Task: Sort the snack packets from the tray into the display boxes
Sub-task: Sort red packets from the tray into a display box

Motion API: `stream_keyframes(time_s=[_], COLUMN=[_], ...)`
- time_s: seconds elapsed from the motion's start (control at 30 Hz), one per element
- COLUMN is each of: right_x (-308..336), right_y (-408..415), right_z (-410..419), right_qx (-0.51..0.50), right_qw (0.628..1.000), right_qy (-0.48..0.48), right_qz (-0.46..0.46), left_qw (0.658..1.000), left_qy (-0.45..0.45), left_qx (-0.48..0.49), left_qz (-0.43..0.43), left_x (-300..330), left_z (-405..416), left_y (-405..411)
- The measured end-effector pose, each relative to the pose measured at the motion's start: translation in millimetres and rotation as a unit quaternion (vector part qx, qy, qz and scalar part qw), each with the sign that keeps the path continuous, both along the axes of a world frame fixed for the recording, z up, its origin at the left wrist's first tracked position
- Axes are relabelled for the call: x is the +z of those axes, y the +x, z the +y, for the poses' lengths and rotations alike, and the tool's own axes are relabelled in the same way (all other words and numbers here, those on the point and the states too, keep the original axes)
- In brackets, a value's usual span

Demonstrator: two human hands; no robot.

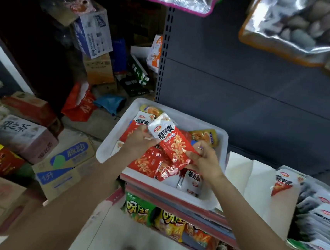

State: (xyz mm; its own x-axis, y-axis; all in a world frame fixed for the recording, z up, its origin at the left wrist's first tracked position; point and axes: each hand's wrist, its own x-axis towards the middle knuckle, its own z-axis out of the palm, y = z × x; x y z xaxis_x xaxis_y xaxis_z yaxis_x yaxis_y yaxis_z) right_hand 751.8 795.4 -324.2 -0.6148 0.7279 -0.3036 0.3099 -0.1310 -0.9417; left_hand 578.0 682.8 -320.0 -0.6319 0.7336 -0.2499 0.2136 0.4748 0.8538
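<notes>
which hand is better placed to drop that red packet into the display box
Right. The right hand already pinches the red packet at its lower end and sits nearer the display box, which stands to the right of the tray. The left hand, gripping the packet's top, would probably have to cross over.

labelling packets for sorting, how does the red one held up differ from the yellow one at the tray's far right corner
The red packet is lifted above the tray, gripped by the left hand and right hand; the yellow packet lies in the tray, untouched. The red packet is red with a white top and shows fully; the yellow packet is yellow and partly hidden. Both are glossy sealed snack packets.
</notes>
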Motion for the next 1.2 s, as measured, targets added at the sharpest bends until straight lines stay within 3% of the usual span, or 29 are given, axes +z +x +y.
stream_keyframes(time_s=[0.17, 0.27, 0.47, 0.6, 0.73, 0.9, 1.0, 1.2], right_x=[20.2, 31.0, 65.8, 82.0, 85.1, 75.7, 66.3, 57.6], right_y=[46.2, 75.9, 140.8, 182.5, 220.9, 246.1, 249.6, 254.9], right_z=[18.7, 35.5, 70.0, 93.5, 120.4, 137.7, 142.6, 155.8], right_qx=[-0.011, -0.022, -0.023, -0.006, -0.078, -0.092, -0.069, 0.002], right_qw=[1.000, 0.996, 0.975, 0.929, 0.919, 0.908, 0.911, 0.897], right_qy=[0.005, 0.089, 0.221, 0.356, 0.371, 0.375, 0.363, 0.358], right_qz=[0.020, -0.019, -0.004, -0.096, -0.109, -0.164, -0.183, -0.260], left_qw=[0.991, 0.986, 0.955, 0.949, 0.953, 0.895, 0.862, 0.857], left_qy=[0.120, 0.153, 0.180, 0.183, 0.119, -0.048, -0.076, -0.081], left_qx=[0.016, -0.029, -0.225, -0.227, -0.228, -0.340, -0.366, -0.366], left_qz=[-0.056, -0.063, 0.073, 0.117, 0.160, 0.286, 0.342, 0.354], left_x=[23.8, 38.2, 56.7, 56.4, 38.1, 15.1, 14.1, 7.0], left_z=[33.4, 59.2, 113.4, 142.9, 164.9, 181.6, 191.4, 197.7], left_y=[46.3, 76.1, 154.6, 199.5, 225.1, 242.1, 249.8, 259.4])
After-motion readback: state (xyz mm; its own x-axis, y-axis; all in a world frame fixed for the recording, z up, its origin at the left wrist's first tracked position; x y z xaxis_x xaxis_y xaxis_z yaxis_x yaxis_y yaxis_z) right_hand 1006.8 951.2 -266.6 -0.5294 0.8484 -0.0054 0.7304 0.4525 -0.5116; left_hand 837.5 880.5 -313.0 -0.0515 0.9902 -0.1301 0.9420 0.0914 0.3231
